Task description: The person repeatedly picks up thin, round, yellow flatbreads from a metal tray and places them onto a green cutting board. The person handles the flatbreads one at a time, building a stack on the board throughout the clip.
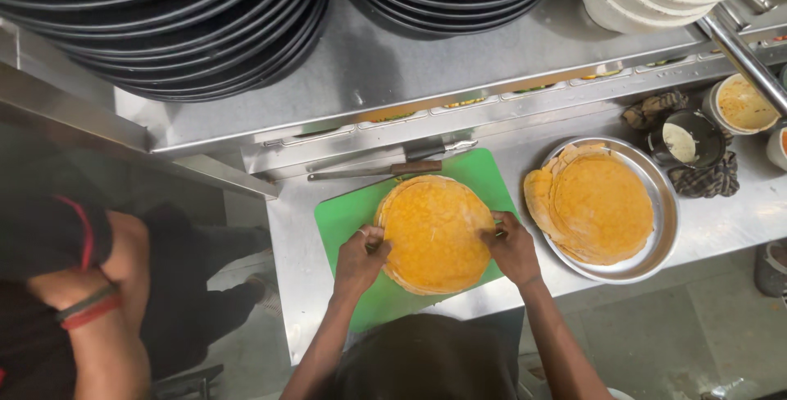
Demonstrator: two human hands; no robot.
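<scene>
At the centre of the frame we see a stack of golden flatbreads (434, 234) lying on a green cutting board (344, 220) on the steel counter (738, 211). The left hand (361, 259) pinches the stack's left edge, fingers curled onto the rim, and the right hand (512, 246) grasps the right edge the same way. Just above the board lie two knives (385, 169), side by side. To the right, a round steel tray (662, 203) holds a second pile of flatbreads (592, 207). At the upper right stand small bowls of sauce (742, 105). Stacked black plates (164, 23) fill the upper left. Another person's arm (90, 310), with wristbands, shows at lower left.
</scene>
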